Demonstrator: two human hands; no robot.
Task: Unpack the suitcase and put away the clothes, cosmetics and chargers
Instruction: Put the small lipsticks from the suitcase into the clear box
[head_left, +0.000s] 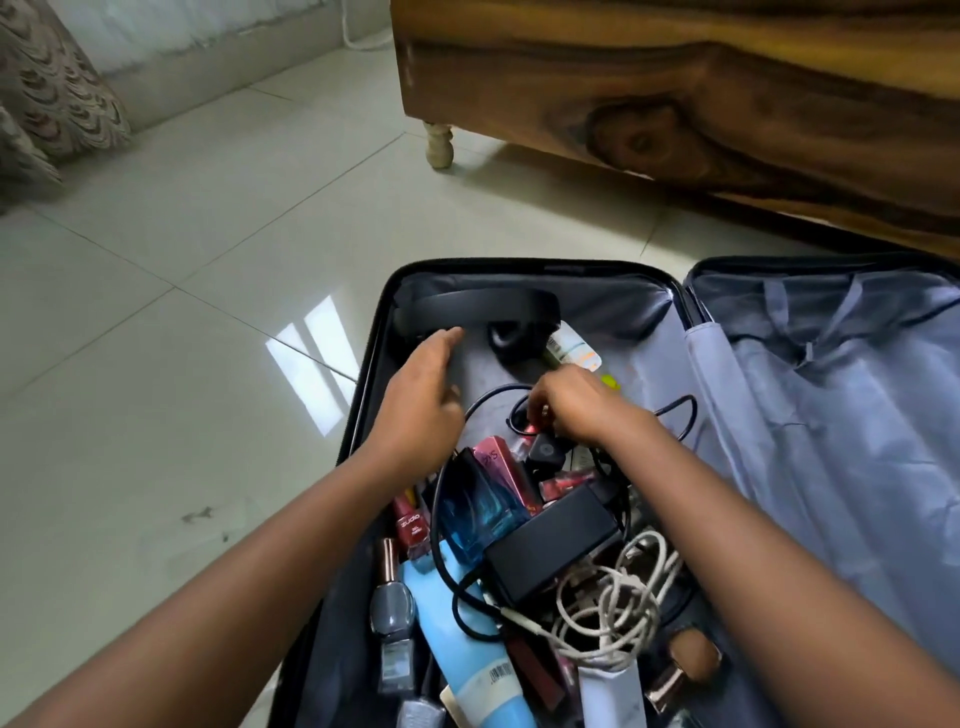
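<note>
An open black suitcase (374, 332) lies on the floor, its grey-lined lid (841, 415) flat to the right. Inside are black headphones (478, 309), a blue perfume bottle (480, 512), a black power brick (553, 545), a tangled white cable (618, 608), black cords, nail polish bottles (392, 613), a light blue tube (462, 644) and a white tube (571, 351). My left hand (423, 395) hovers with fingers apart just below the headphones. My right hand (571, 410) is closed on a small red cosmetic item (532, 428) among the black cords.
A wooden bed frame (675, 104) with a turned leg (439, 145) stands beyond the suitcase. A patterned cushion (52, 98) leans at the far left. Pale floor tiles (182, 312) spread out to the left of the case.
</note>
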